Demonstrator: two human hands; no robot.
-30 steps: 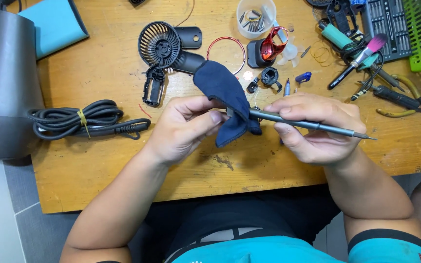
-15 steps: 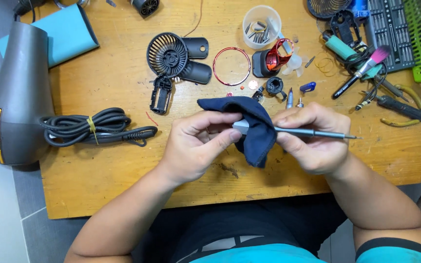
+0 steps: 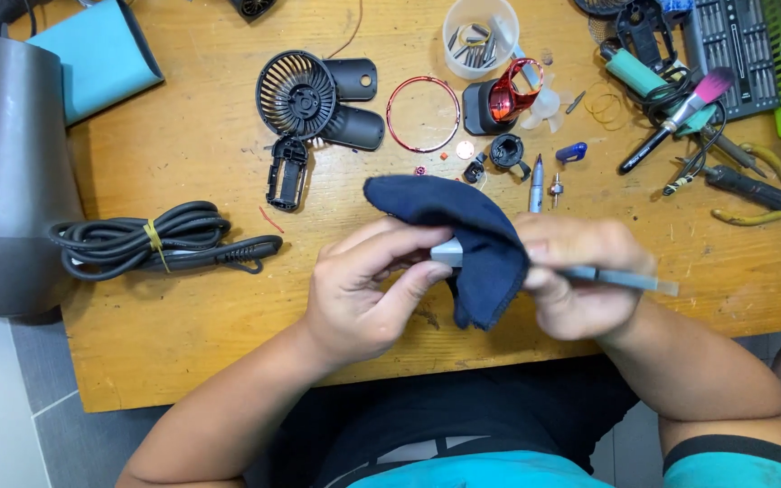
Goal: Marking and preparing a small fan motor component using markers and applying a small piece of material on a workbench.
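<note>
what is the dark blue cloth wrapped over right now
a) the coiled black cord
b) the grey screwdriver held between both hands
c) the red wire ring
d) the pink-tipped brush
b: the dark blue cloth drapes over the grey screwdriver, which the left hand and right hand hold above the table; the ring, cord and brush lie apart from it on the wood.

Repair workbench, scattered pliers (image 3: 761, 192), bit set (image 3: 732, 56), dismantled fan parts (image 3: 297, 94)
</note>
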